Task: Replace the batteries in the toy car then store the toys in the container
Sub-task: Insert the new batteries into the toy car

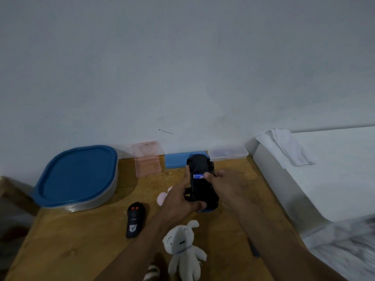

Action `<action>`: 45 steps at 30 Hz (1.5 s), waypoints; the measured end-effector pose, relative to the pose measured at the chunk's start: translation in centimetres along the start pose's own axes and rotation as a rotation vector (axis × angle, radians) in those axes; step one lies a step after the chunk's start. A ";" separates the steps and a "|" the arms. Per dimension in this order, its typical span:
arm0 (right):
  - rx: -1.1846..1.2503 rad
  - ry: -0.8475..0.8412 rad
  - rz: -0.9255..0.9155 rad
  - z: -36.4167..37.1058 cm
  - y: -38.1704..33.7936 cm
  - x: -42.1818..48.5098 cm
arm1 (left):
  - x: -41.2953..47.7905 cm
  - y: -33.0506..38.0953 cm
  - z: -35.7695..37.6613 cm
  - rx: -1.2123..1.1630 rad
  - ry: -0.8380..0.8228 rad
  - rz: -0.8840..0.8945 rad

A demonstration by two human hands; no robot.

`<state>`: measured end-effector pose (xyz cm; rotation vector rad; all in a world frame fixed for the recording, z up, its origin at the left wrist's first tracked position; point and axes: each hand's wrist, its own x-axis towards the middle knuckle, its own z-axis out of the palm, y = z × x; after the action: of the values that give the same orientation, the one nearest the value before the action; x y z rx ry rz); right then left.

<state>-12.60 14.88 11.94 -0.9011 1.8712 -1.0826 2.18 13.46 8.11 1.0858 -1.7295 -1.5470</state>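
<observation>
one grey container [78, 176] with a blue lid on it, at the left of the frame on the wooden table [81, 240], back against the wall. just right and lower, a black remote [135, 219] with two red buttons, lying flat. behind that, at the wall, a clear pink box [147, 161] standing open. next, a pink plush [162, 197], partly hidden behind the left hand [178, 199]. left hand curled round the near end of the toy car [203, 183], thumb across its underside. at lower centre, a white plush doll [182, 246] on its back between the two forearms. toy car at centre frame, belly up, held between both hands in front of a blue box [175, 160]. blue battery [198, 176] lying crosswise in the open compartment. right hand [227, 189] gripping the car's right flank, thumb tip on the battery. further right, a clear flat box [229, 154] at the wall and a crumpled white cloth [284, 147] on a white surface.
</observation>
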 end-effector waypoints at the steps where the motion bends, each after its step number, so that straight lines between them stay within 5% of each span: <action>1: 0.003 0.003 0.032 0.4 0.1 -0.1 | -0.2 0.0 -0.2 0.013 -0.007 -0.007; 5: 0.001 0.045 0.113 1.9 1.2 0.2 | -0.3 -0.8 -0.8 -0.001 -0.051 -0.033; 12: 0.112 -0.120 0.235 1.6 2.4 2.7 | 0.5 -2.7 -1.2 -0.169 -0.001 -0.173; 19: -0.432 -0.075 0.027 2.0 5.1 8.1 | 3.5 -4.0 -3.3 -0.163 0.155 -0.288; 32: -0.935 -0.232 -0.240 3.3 7.0 12.1 | 6.3 -5.6 -3.1 -0.253 0.192 -0.336; 39: -0.833 -0.243 -0.187 2.8 7.6 12.4 | 6.4 -5.2 -3.1 -0.216 0.169 -0.325; 45: -0.431 -0.079 -0.124 0.7 4.6 10.1 | 5.5 -4.0 -3.3 -0.208 0.142 -0.251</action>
<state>-17.33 7.74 4.82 -1.2977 2.0400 -0.7089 2.93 7.11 4.13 1.3083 -1.3451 -1.7105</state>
